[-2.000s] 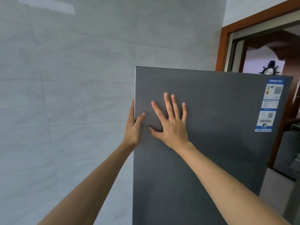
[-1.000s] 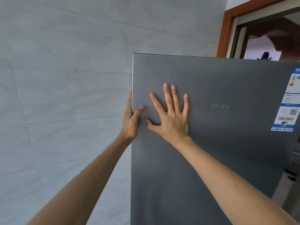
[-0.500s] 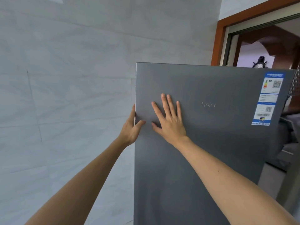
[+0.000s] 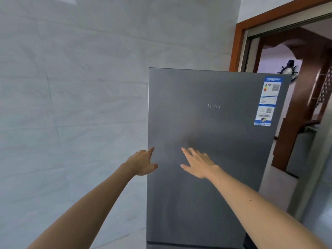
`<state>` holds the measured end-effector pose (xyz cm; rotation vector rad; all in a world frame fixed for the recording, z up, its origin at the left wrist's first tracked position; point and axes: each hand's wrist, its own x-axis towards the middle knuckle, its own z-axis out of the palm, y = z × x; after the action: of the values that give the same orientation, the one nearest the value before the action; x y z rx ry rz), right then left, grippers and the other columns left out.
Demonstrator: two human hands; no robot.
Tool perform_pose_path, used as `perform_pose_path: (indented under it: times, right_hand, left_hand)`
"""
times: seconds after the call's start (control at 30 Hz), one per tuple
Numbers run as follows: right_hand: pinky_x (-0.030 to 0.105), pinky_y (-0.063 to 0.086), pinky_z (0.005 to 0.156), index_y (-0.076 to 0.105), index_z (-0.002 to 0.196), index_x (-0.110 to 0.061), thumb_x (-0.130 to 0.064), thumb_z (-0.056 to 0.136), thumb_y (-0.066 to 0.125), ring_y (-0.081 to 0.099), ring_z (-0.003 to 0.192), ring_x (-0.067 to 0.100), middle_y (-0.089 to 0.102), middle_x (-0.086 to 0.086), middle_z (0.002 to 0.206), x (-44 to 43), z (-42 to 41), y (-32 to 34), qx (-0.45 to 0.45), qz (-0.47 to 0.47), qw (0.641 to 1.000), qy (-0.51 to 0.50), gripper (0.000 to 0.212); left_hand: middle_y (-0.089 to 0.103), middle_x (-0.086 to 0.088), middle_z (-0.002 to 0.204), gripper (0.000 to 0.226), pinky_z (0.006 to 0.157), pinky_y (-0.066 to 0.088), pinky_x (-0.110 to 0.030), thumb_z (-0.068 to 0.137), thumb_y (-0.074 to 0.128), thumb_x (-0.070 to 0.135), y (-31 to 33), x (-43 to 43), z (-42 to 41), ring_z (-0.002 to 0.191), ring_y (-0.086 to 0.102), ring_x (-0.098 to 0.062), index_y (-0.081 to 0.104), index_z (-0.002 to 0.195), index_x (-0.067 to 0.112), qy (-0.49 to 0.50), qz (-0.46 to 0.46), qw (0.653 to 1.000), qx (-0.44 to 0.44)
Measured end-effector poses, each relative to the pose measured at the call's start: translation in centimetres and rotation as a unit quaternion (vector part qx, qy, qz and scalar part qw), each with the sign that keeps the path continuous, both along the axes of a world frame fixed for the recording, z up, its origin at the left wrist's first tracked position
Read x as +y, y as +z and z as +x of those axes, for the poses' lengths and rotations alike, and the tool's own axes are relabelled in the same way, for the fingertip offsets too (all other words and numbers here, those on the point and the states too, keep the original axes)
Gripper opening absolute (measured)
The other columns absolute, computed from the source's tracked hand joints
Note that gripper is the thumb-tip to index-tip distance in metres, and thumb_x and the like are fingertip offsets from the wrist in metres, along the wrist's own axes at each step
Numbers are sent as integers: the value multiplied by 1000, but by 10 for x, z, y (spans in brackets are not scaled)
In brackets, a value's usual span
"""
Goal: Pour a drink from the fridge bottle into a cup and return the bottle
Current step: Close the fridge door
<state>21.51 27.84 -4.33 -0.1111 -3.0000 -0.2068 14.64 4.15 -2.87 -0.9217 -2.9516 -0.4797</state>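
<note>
A tall grey fridge door [image 4: 215, 141] fills the centre right, its face towards me and no gap visible at its left edge. My left hand [image 4: 142, 163] hangs by that left edge, fingers loosely spread, holding nothing. My right hand [image 4: 197, 163] hovers in front of the door face, fingers apart and blurred, and I cannot tell whether it touches the door. No bottle or cup is in view.
A pale tiled wall [image 4: 71, 105] runs along the left, close to the fridge. An energy label sticker [image 4: 267, 101] sits at the door's upper right. To the right, a brown wooden door frame [image 4: 237, 42] opens onto another room.
Both hands have dropped lower on the door. My left hand has let go of the door's left edge, and my right palm no longer lies flat on the face.
</note>
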Motion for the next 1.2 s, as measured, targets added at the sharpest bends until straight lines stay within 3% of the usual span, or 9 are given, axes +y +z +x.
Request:
perform_pose_path:
  times: [0.37,0.63,0.8,1.03,1.2]
  right_hand:
    - [51,36,107,10,156,-20,-58,98,39,35,140,33,28,12,156,36,75,3,-49,-56,994,-80,75]
    - [54,37,109,9,157,-23,-63,96,40,32,143,33,22,12,161,60,123,8,-53,-56,983,-164,80]
    - [49,43,102,11,156,-23,-64,95,41,38,137,33,27,12,157,69,159,10,-57,-72,965,-247,80]
    - [53,39,108,13,156,-20,-62,96,43,37,139,33,31,12,157,46,190,1,-63,-82,936,-336,80]
    - [51,39,104,19,154,-19,-65,94,42,40,135,34,35,14,153,26,213,-6,-71,-68,916,-389,79]
  left_hand:
    - [51,-18,137,72,99,48,-49,92,54,44,-6,55,37,122,53,-38,29,150,10,-70,-67,995,23]
    - [48,-16,143,75,104,45,-48,89,57,46,-10,123,46,129,50,-40,27,151,16,-174,-79,981,22]
    - [47,-17,145,72,104,44,-47,90,57,47,-7,149,50,130,48,-39,31,148,13,-242,-86,966,31]
    - [45,-19,144,76,105,44,-49,96,51,45,-15,160,61,129,48,-39,16,157,15,-344,-101,932,56]
    - [39,-18,150,76,106,43,-50,96,48,46,-26,168,80,134,43,-38,13,157,17,-415,-91,903,65]
